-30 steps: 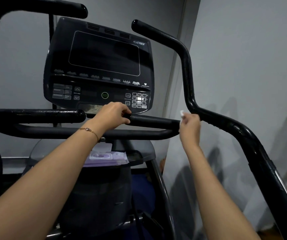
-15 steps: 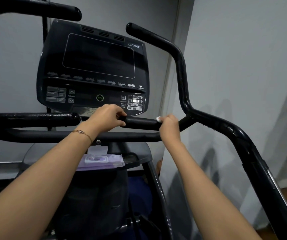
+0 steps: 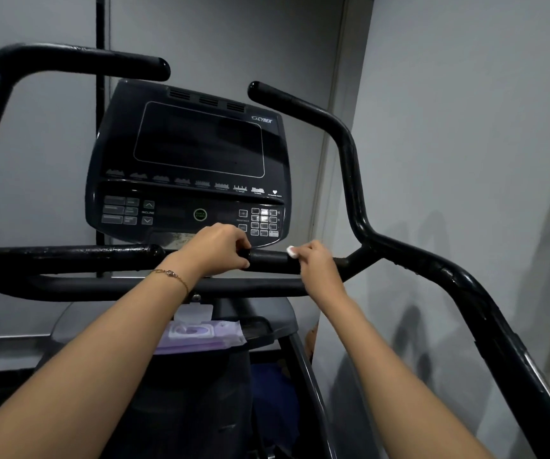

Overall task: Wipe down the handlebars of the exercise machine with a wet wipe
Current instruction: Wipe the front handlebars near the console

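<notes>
Black, scuffed grip bar [image 3: 268, 258] below the console [image 3: 189, 160] takes both of a person's bare hands, arms reaching fwd from the bottom corners of the view. Left hand [image 3: 215, 248] is clenched over the bar's inner end, just below the console's lower edge, knuckles up, wrist carrying one thin gold bracelet [image 3: 171, 275]. Right hand [image 3: 315, 260] is curled over the same bar a short way to the right of the left hand, near the fork where the bar meets the right handlebar [image 3: 353, 180]; bare bar shows between the two hands.

Count: two hands, one wet wipe [image 3: 292, 251], one pack of wipes [image 3: 197, 334], one console.

The wipe shows only as a small white wad at the thumb side of the right hand, on top of the bar, pinched under the fingers [image 3: 306, 251]; the rest is hidden in the grasp. Can't tell how much of it touches the bar.

The purple pack lies on the grey shelf [image 3: 267, 318] below the console, flap open, well apart from both hands. A left handlebar [image 3: 68, 59] arches above and left of the console.
</notes>
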### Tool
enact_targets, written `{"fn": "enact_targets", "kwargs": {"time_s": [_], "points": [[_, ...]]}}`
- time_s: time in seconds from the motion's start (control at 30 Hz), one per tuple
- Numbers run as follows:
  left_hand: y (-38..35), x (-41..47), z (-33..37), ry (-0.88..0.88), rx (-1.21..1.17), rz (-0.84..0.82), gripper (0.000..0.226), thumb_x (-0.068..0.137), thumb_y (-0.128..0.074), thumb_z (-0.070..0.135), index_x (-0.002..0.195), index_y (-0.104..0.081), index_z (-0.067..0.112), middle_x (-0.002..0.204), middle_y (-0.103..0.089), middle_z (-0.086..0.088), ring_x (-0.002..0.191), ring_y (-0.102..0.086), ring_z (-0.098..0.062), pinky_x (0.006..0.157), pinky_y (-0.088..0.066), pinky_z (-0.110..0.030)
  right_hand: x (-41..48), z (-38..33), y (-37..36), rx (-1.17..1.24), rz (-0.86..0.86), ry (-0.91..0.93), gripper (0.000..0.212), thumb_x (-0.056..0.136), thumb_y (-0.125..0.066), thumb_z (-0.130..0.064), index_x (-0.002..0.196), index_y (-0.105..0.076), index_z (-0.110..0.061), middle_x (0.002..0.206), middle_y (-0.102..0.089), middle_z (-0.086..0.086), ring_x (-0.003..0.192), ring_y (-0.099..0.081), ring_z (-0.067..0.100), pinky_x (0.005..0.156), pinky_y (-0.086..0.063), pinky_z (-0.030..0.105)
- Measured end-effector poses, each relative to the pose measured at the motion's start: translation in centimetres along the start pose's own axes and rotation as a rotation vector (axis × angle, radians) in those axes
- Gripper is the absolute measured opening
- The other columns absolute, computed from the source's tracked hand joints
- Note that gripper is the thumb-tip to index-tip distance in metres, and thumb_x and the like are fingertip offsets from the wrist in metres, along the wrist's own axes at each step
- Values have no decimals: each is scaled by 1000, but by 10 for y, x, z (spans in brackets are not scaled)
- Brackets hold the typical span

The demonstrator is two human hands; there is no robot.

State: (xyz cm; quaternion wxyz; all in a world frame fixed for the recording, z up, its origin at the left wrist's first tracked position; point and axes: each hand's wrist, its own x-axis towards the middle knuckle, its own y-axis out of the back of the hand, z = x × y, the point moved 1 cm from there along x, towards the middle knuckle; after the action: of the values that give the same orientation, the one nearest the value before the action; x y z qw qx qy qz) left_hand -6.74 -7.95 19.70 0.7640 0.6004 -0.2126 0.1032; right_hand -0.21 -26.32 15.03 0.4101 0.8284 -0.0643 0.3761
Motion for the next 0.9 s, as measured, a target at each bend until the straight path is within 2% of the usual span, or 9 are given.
{"fn": "enact_targets", "kwargs": {"time_s": [0.1, 0.23, 0.33, 0.43, 0.53, 0.63, 0.7, 0.77, 0.9], "points": [[7, 2, 10, 21, 92, -68, 32, 83, -65, 35, 110, -66, 18, 110, -66, 0, 101, -61, -18, 86, -51, -30, -1, -11, 22, 209, -40, -73, 28, 95, -44, -5, 113, -66, -7, 101, -56, 4, 85, -52, 14, 65, -38, 5], [13, 4, 33, 63, 61, -58, 39, 87, -58, 43, 112, -67, 14, 110, -67, -5, 100, -62, -22, 87, -52, -34, -16, -17, 62, 617, -51, -220, 26, 92, -46, -4, 101, -68, -16, 85, -64, -3, 79, -56, 11, 63, -41, 8], [12, -3, 62, 52, -520, -15, 40, 89, -60, 36, 119, -64, 10, 98, -67, -3, 92, -62, -16, 86, -50, -30, -27, -24, 90, 712, -99, -219, 24, 91, -46, -1, 100, -64, -15, 78, -60, -2, 73, -53, 10, 67, -42, 19], [18, -18, 92, 53, -1006, -109, 34, 92, -57, 29, 118, -62, 8, 93, -66, -1, 82, -63, -12, 80, -52, -25, -33, -28, 109, 791, -56, -226, 18, 89, -53, 0, 104, -58, -9, 89, -62, 8, 80, -58, 16, 72, -46, 24], [29, -30, 111, 31, -1180, -96, 14, 91, -58, 22, 97, -66, 12, 86, -66, -3, 76, -63, -13, 77, -55, -24, -39, -31, 124, 782, 22, -266, 17, 87, -60, -4, 98, -51, -12, 91, -59, 11, 80, -56, 18, 68, -45, 23], [38, -33, 118, 66, -1125, -19, 3, 89, -62, 13, 90, -64, 10, 77, -65, -4, 62, -62, -8, 61, -58, -16, -44, -35, 134, 791, 54, -205, 17, 86, -60, -5, 85, -50, -19, 79, -58, 6, 74, -55, 19, 61, -44, 26], [42, -32, 118, 94, -1062, 0, 1, 87, -64, 11, 86, -64, 10, 78, -66, -6, 65, -63, -10, 67, -59, -21, -46, -37, 139, 747, 66, -131, 19, 86, -58, -2, 79, -53, -18, 75, -58, 2, 71, -56, 17, 60, -44, 25], [45, -28, 118, 109, -1024, 28, 2, 87, -64, 10, 85, -64, 12, 78, -66, -6, 68, -64, -11, 72, -58, -23, -44, -39, 141, 641, 107, -64, 14, 86, -57, -3, 82, -59, -17, 78, -60, 1, 74, -58, 16, 65, -47, 26], [52, -14, 112, 135, -1036, 126, 5, 86, -65, 10, 86, -66, 5, 71, -65, -6, 56, -63, -5, 57, -57, -15, -34, -42, 132, 351, 255, 149, 16, 86, -62, -21, 100, -68, -14, 102, -62, 1, 96, -56, 11, 84, -46, 22]]}}
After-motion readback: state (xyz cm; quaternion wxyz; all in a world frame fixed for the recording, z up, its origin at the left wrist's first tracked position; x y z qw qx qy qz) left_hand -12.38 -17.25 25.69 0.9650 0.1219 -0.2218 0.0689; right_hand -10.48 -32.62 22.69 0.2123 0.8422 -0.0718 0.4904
